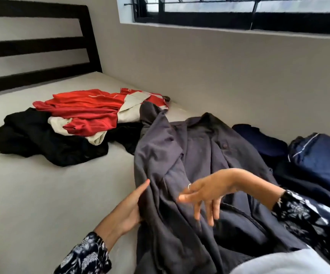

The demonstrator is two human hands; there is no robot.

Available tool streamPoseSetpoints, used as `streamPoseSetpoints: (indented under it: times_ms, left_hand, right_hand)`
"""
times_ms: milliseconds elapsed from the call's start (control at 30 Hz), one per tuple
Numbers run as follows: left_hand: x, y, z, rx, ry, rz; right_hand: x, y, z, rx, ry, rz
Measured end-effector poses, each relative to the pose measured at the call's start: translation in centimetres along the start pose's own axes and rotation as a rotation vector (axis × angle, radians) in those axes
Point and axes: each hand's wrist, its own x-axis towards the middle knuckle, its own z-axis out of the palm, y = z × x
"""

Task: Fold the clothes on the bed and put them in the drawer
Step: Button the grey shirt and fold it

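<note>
1. The bed [41, 194] carries everything: a heap of unfolded red, cream and black clothes [71, 123] towards the headboard, and folded navy garments [316, 155] at the right by the wall.
2. The grey button shirt [190, 155] lies spread and rumpled in front of the person; folding it looks like the step in hand.
3. The left hand [128, 206] has its grip on the shirt's left edge.
4. The right hand [205, 192] hovers above the cloth, grip wide, holding nothing. Next it likely needs to flatten the shirt or take its other side.

Soft daylight from window [239, 8], wide-angle bending at edges, right hand [203, 194] motion-blurred
</note>
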Motion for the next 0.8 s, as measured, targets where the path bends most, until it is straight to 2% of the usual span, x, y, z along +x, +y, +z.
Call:
streamPoseSetpoints:
  times_ms: [100, 167, 233, 300, 333, 367, 400, 467, 533, 633, 667, 733, 800]
  left_hand:
    - [0.7, -0.4, 0.2, 0.085, 0.04, 0.063]
    - [1.2, -0.7, 0.3, 0.157, 0.136, 0.095]
    - [1.3, -1.2, 0.8, 0.234, 0.251, 0.181]
    - [0.1, -2.2, 1.6, 0.585, 0.5, 0.445]
    - [-1.4, -3.1, 2.3, 0.831, 0.547, 0.651]
    - [-3.2, -4.2, 3.0, 1.065, 0.478, 0.846]
    - [-5.1, -5.6, 3.8, 1.274, 0.334, 0.97]
    - [-7.1, -9.0, 3.7, 1.669, 0.077, 1.046]
    - [-7.1, -11.8, 2.4, 1.951, -0.05, 0.993]
    - [-6.0, -12.0, 1.2, 1.978, -0.105, 0.932]
    - [-5.7, -11.6, 0.9, 1.951, -0.144, 0.988]
    - [-5.1, -10.7, 0.3, 1.851, -0.194, 1.047]
    - [-4.9, -8.9, 0.2, 1.64, -0.269, 0.95]
  right_hand:
    - [-0.5, 3.4, -0.4, 0.17, 0.326, -0.06]
    - [-1.1, 5.9, -0.6, 0.176, 0.528, -0.059]
    - [-1.6, 8.1, -0.3, 0.093, 0.647, -0.044]
    - [-2.1, 9.6, 0.5, -0.053, 0.697, -0.028]
    - [-2.2, 10.0, 1.0, -0.111, 0.696, -0.018]
    - [-2.1, 10.2, 1.6, -0.141, 0.678, -0.005]
    - [-1.9, 10.6, 2.2, -0.151, 0.655, 0.0]
    - [-1.0, 10.8, 3.2, -0.161, 0.616, 0.001]
    - [0.2, 10.7, 4.4, -0.154, 0.567, -0.006]
    - [1.7, 10.2, 5.9, -0.19, 0.526, 0.009]
    - [2.0, 9.9, 6.1, -0.194, 0.528, 0.02]
    - [2.3, 9.8, 6.3, -0.192, 0.506, 0.036]
    - [2.6, 9.9, 6.1, -0.216, 0.493, 0.027]
